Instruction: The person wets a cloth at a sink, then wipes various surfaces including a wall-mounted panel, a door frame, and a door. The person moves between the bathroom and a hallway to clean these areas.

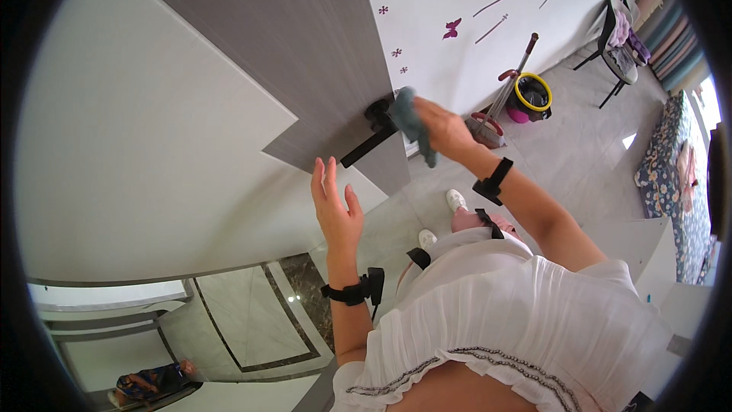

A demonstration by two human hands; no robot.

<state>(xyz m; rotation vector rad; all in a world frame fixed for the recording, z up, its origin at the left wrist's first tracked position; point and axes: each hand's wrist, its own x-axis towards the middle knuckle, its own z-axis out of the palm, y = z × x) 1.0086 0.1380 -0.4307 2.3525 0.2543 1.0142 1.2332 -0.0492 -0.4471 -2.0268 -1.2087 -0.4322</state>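
A grey-green cloth [408, 117] is bunched in my right hand [446, 129], which holds it against the edge of the door beside the black lever handle [370, 146]. The handle juts from a grey wood-grain band [297, 57] on the white door panel [148, 143]. My left hand [337, 206] is raised with its fingers apart and nothing in it. Its fingertips are near the free end of the lever; whether they touch the door cannot be told. Black straps circle both wrists.
Against the decal-covered wall stand a broom and dustpan [494, 120] and a bin with a yellow rim [550, 91]. Farther off are a chair [615, 46] and a bed with a floral cover [657, 166]. Through the doorway, a person [151, 380] sits at lower left.
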